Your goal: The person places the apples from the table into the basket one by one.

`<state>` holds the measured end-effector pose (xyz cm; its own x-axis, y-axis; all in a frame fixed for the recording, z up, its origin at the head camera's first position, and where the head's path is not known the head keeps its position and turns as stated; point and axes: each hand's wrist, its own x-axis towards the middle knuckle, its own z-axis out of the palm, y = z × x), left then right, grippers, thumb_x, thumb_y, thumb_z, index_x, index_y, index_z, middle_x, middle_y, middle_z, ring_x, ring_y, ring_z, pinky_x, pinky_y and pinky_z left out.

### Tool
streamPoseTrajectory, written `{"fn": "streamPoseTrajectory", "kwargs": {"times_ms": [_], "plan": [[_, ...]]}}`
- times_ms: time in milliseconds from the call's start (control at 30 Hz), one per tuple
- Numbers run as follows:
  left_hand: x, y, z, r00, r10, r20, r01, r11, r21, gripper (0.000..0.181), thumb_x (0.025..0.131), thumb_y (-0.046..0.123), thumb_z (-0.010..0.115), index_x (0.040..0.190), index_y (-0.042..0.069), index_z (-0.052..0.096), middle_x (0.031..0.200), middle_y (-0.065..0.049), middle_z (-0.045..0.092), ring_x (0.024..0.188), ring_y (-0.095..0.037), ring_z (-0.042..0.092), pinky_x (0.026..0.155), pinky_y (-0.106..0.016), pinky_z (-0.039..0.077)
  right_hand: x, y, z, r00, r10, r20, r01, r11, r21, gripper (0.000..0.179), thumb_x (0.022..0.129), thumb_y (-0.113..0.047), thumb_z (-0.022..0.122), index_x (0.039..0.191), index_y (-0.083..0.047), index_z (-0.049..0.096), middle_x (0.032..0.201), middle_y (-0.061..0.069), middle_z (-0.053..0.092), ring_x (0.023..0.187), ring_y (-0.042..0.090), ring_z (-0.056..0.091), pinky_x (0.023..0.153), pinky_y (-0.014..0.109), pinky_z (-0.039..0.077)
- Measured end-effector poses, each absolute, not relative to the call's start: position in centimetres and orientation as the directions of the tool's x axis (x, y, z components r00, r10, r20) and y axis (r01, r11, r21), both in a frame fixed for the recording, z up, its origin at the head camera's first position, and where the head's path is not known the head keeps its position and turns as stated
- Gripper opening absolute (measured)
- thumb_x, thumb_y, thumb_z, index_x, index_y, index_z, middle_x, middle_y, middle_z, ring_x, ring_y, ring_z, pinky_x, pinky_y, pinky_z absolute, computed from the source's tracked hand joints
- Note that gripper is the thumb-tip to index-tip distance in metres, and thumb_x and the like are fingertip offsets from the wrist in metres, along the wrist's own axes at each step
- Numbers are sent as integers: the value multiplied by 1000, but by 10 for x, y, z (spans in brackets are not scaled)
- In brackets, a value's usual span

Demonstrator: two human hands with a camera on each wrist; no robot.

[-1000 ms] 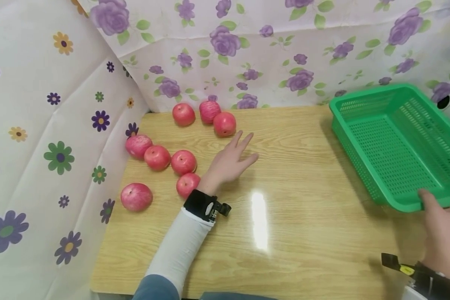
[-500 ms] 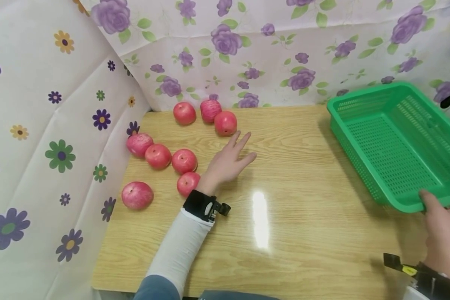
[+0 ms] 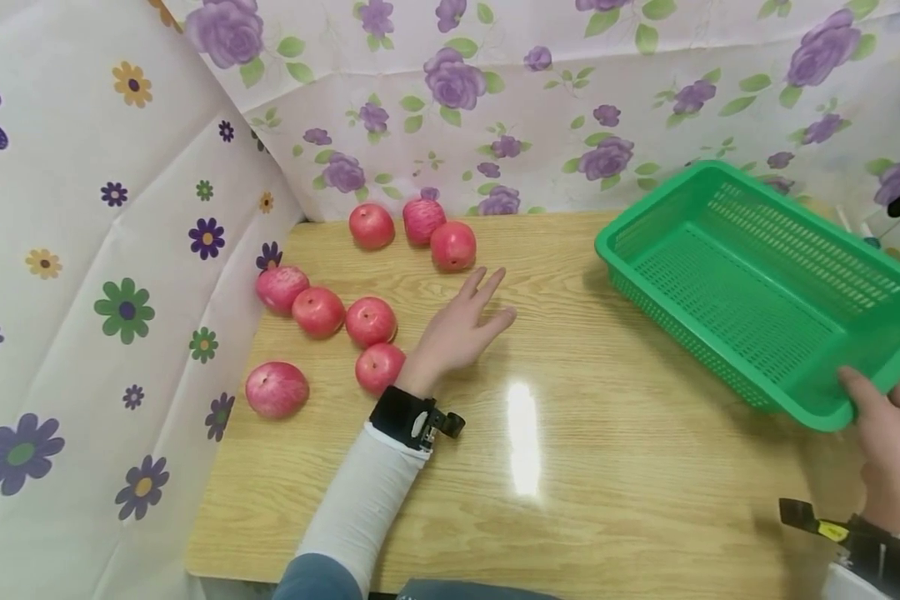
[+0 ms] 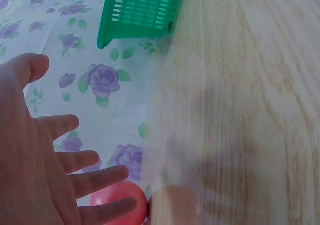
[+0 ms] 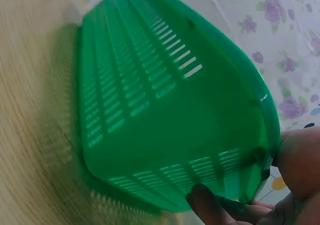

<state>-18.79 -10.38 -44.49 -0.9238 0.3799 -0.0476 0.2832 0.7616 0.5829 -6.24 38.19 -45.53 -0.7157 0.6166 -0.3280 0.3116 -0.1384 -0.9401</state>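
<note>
My right hand (image 3: 888,446) grips the near corner rim of a green plastic basket (image 3: 727,367), its thumb over the rim. In the right wrist view the basket (image 5: 200,102) appears from outside, with curled fingers (image 5: 207,205) at its edge. The basket looks to hold nothing. My left hand (image 3: 453,333), fingers spread, is over the table and holds nothing. Just beyond its fingertips lies a red apple (image 3: 453,246); another apple (image 3: 380,368) sits beside the wrist. Behind the left fingers, the left wrist view shows part of an apple (image 4: 117,197).
Several more red apples lie on the left half of the wooden table (image 3: 607,500), such as one at the front left (image 3: 277,390) and one at the back (image 3: 371,226). Flowered sheets (image 3: 532,125) wall the back and the left side.
The basket has swung and shifted left across the right side of the table, with my right hand still on its rim. My left hand and the apples have stayed in place.
</note>
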Motion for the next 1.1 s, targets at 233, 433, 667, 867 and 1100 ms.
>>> {"fn": "streamPoseTrajectory", "kwargs": {"times_ms": [233,433,667,867,1100], "plan": [[-182,-100,-440,-933,359,-8,282,745,604,68,100,64,36,158,33,18,163,-3,16,140,-25,30,106,-58,37,-72,384,-460,-808,536,-246,290,-1,-957,72,92,-24,71,152,-31,31,106,-23,56,76,-11,57,52,9,49],[-176,-92,-438,-948,315,52,275,720,638,64,101,62,34,154,26,34,159,-5,27,140,-20,30,109,-53,36,-86,384,-454,-855,452,-253,425,332,-842,64,99,-48,52,154,-45,19,142,-1,47,94,6,60,52,17,51],[-171,-83,-443,-956,263,133,282,689,667,36,104,47,43,118,20,63,132,1,56,116,-15,53,94,-40,48,-108,371,-449,-868,377,-324,474,433,-767,64,99,-61,34,150,-51,-3,164,12,8,117,39,44,55,28,53],[-164,-84,-443,-968,227,103,235,688,687,34,102,52,44,94,23,59,110,7,58,95,-13,55,77,-37,51,-124,357,-450,-883,347,-317,447,408,-796,65,96,-60,45,150,-52,11,161,14,19,81,-3,50,55,26,56],[-158,-91,-449,-967,232,100,234,673,701,35,99,51,48,89,20,58,99,4,56,94,-20,57,74,-34,49,-127,345,-448,-893,282,-351,434,335,-836,64,93,-58,54,147,-56,19,161,-3,19,85,-4,51,59,26,56]]}}
